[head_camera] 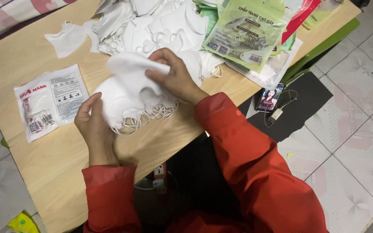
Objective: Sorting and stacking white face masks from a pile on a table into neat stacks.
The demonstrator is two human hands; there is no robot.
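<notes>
A flat white packet (50,101) with red and grey print lay on the table's (44,159) left part. Green packets (244,32) were stacked at its far right. A phone screen (270,97) lay on the floor.

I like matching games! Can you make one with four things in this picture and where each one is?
Things:
1. stack of white masks
2. sealed mask packet
3. phone
4. green packets

Places:
A. on the dark mat on the floor
B. flat on the table, left of the hands
C. held between the left hand and right hand
D. piled at the table's far right end

Pairs: 1-C, 2-B, 3-A, 4-D
</notes>
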